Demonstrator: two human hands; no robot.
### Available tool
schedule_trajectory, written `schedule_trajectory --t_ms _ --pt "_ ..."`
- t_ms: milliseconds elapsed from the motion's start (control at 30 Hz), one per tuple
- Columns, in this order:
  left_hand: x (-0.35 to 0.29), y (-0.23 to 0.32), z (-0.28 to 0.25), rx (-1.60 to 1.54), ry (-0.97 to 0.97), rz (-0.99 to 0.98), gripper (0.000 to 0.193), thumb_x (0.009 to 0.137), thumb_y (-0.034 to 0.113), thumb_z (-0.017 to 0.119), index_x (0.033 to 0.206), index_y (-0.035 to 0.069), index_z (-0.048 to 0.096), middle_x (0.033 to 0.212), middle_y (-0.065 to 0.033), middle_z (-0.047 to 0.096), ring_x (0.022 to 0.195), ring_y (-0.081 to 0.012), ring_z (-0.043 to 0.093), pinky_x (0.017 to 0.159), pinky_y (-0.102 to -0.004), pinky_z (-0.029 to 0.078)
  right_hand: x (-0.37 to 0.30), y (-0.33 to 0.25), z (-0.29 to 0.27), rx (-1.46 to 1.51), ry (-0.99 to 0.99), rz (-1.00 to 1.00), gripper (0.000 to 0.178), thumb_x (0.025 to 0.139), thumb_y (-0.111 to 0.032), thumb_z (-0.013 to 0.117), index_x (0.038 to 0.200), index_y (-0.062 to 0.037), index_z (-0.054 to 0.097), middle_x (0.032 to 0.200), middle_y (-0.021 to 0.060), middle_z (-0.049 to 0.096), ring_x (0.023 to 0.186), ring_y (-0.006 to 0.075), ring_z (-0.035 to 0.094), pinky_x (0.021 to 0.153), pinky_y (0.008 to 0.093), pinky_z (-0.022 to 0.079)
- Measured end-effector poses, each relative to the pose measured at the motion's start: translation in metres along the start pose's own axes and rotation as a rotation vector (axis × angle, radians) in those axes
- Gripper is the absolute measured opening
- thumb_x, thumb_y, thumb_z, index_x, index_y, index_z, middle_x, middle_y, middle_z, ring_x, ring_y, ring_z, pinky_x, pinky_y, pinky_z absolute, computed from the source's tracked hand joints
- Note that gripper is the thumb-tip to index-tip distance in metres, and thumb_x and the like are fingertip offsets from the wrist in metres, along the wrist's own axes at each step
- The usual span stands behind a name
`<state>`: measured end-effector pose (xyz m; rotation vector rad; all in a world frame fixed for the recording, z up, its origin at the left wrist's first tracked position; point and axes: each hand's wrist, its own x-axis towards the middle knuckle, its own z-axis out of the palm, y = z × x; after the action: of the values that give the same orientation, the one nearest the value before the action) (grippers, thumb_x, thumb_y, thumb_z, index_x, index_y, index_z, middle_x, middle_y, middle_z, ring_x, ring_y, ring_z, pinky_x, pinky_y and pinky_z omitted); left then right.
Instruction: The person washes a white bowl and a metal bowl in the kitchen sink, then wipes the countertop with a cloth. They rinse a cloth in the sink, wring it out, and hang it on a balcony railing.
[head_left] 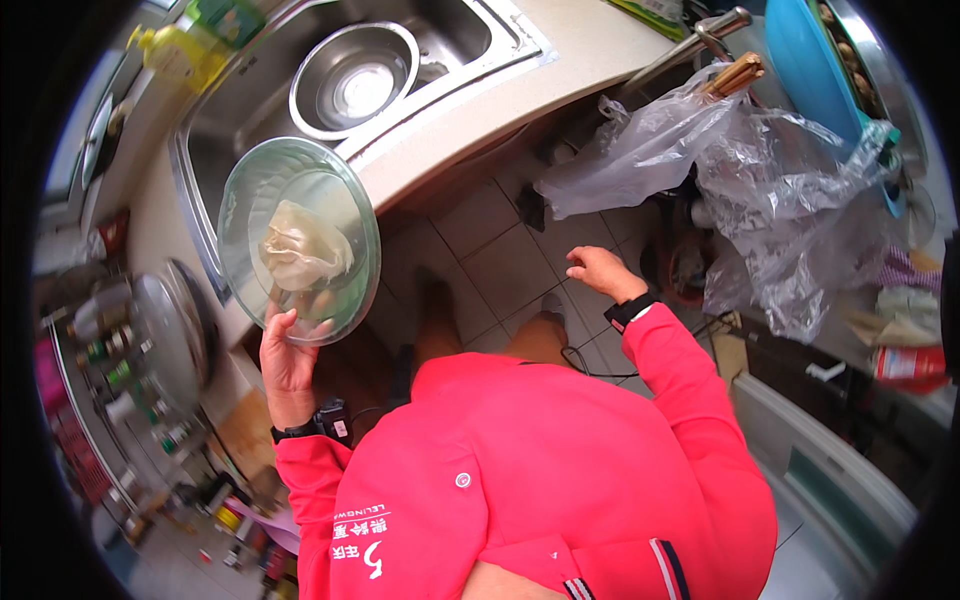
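Observation:
My left hand (288, 365) grips the lower rim of a clear, greenish glass bowl (355, 215), and its fingers show through from underneath. Inside lies a pale, yellowish, folded soft lump (303, 250); I cannot make out its kind. The bowl is held level with the sink's near left corner. Over the floor to the right, my right hand (605, 272) hangs free with its fingers loosely bent and apart, holding nothing. It is nearest to the clear plastic bags.
A steel basin (355, 80) stands in the steel sink (240, 115), beside a yellow bottle (180, 55). Clear plastic bags (760, 170) hang at the right, with wooden chopsticks (735, 75) and a blue basin (805, 65) by them. Bottles and a large round lid (170, 335) are at the left.

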<state>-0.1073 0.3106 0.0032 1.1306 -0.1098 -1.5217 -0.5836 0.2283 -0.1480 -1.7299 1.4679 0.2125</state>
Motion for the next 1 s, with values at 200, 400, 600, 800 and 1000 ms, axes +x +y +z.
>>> schedule_trajectory --t_ms 200,400,600,800,1000 --pt "-0.065 -0.129 0.006 -0.096 0.151 -0.034 0.067 0.079 0.004 0.052 0.142 0.012 0.03 0.136 -0.0175 0.042 0.116 -0.0393 0.051 0.074 -0.0459 0.058 0.016 0.099 0.045 -0.066 -0.166 0.09 0.039 0.081 -0.028 0.065 0.114 -0.0075 0.06 0.11 0.0142 0.064 0.106 0.0319 0.058 0.089 0.0414 0.046" --pt "-0.066 -0.269 -0.04 -0.201 0.406 -0.033 0.072 0.079 0.0 0.049 0.145 0.012 0.022 0.134 -0.0188 0.042 0.111 -0.0386 0.054 0.073 -0.0489 0.058 0.059 0.177 0.094 -0.111 -0.196 0.198 0.046 0.08 -0.026 0.065 0.121 -0.0071 0.056 0.115 0.0171 0.061 0.11 0.0334 0.056 0.092 0.0409 0.045" --pt "-0.007 -0.399 -0.145 -0.296 0.458 -0.064 0.076 0.077 -0.001 0.049 0.146 0.011 0.018 0.135 -0.0191 0.037 0.114 -0.0415 0.051 0.072 -0.0506 0.058 0.212 0.267 0.211 -0.053 0.055 -0.003 0.051 0.077 -0.024 0.068 0.123 -0.0031 0.055 0.117 0.0212 0.059 0.108 0.0379 0.056 0.094 0.0407 0.043" --pt "0.051 -0.46 -0.285 -0.253 0.565 0.001 0.076 0.076 -0.001 0.048 0.145 0.012 0.019 0.133 -0.0183 0.038 0.114 -0.0424 0.051 0.072 -0.0506 0.059 0.425 0.286 0.334 0.094 0.145 -0.132 0.054 0.075 -0.036 0.07 0.117 -0.0029 0.06 0.106 0.0227 0.063 0.103 0.0362 0.058 0.089 0.0389 0.045" --pt "0.113 -0.438 -0.382 -0.166 0.634 0.054 0.074 0.076 0.0 0.051 0.144 0.012 0.023 0.128 -0.0159 0.041 0.11 -0.0398 0.053 0.07 -0.0482 0.06 0.544 0.24 0.376 0.33 0.064 0.017 0.055 0.082 -0.044 0.061 0.116 -0.001 0.058 0.108 0.0148 0.064 0.099 0.0265 0.058 0.084 0.0367 0.043"
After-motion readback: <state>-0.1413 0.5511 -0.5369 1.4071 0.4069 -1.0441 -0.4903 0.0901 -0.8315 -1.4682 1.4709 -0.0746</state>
